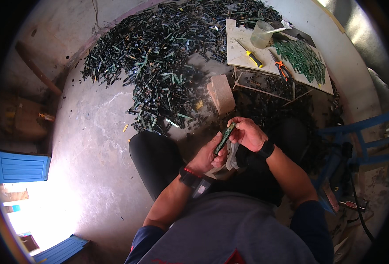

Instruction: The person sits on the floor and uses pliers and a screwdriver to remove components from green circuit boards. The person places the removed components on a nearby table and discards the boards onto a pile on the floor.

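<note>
A narrow green circuit board in a dark frame [224,139] is held aslant above my lap. My left hand [211,153] grips its lower end between thumb and fingers. The fingers of my right hand [247,133] are closed on its upper end. Beyond my hands, a low white-topped table [244,34] bears a yellow and black screwdriver [254,59], orange-handled pliers [282,69], a clear plastic cup [260,34] with a white stick, and a heap of bare green circuit board strips [301,59].
A large pile of dark strips with green boards [158,59] covers the floor ahead. A brick block [221,94] stands between my hands and the table. Blue wooden furniture [362,142] is at the right, and a cardboard box [29,118] at the left wall.
</note>
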Motion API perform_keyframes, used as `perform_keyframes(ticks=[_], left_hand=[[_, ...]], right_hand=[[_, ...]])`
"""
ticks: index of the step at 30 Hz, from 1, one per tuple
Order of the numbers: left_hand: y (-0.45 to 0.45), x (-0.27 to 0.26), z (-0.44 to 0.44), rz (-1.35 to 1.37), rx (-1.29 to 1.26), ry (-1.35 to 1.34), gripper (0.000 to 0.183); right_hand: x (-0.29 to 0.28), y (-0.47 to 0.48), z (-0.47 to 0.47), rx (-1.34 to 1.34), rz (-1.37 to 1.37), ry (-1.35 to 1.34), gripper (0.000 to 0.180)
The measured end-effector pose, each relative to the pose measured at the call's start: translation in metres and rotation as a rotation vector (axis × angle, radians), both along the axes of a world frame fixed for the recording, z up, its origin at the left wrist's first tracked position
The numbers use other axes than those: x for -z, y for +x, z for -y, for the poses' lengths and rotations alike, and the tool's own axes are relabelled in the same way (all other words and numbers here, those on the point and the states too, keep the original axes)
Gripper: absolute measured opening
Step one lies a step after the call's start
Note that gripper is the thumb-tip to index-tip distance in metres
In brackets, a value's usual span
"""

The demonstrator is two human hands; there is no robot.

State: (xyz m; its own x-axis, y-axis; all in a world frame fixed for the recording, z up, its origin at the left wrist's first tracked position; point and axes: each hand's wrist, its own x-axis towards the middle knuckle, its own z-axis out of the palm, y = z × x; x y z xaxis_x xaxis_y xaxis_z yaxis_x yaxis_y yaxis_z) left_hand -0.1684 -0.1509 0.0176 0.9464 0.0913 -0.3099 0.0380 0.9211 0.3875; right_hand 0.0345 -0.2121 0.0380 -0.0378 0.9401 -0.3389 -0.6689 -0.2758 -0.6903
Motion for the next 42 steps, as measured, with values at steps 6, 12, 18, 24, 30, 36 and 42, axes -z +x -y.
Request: perform_keyframes(ticks=[6,12,18,24,30,36,42], left_hand=[[0.009,-0.001,0.002,-0.041,-0.013,-0.045,0.062],[0.011,0.003,-0.008,-0.089,-0.128,0.03,0.062],[0.013,0.0,0.0,-0.248,-0.064,0.178,0.063],[0.012,-0.002,0.0,-0.24,-0.074,0.173,0.062],[0.012,-0.001,0.0,-0.27,-0.077,0.177,0.062],[0.013,-0.001,-0.001,-0.291,-0.072,0.163,0.061],[0.012,-0.002,0.001,-0.291,-0.082,0.159,0.061]], right_hand=[[0.003,-0.021,0.003,0.141,-0.133,0.003,0.012],[-0.024,0.001,-0.011,0.11,0.169,0.114,0.031],[-0.03,0.003,-0.002,-0.029,0.532,0.098,0.026],[-0.034,0.005,0.0,-0.061,0.533,0.102,0.025],[-0.036,0.005,0.0,-0.076,0.575,0.103,0.025],[-0.038,0.0,-0.001,-0.047,0.595,0.08,0.023],[-0.031,0.003,-0.002,-0.074,0.627,0.029,0.02]])
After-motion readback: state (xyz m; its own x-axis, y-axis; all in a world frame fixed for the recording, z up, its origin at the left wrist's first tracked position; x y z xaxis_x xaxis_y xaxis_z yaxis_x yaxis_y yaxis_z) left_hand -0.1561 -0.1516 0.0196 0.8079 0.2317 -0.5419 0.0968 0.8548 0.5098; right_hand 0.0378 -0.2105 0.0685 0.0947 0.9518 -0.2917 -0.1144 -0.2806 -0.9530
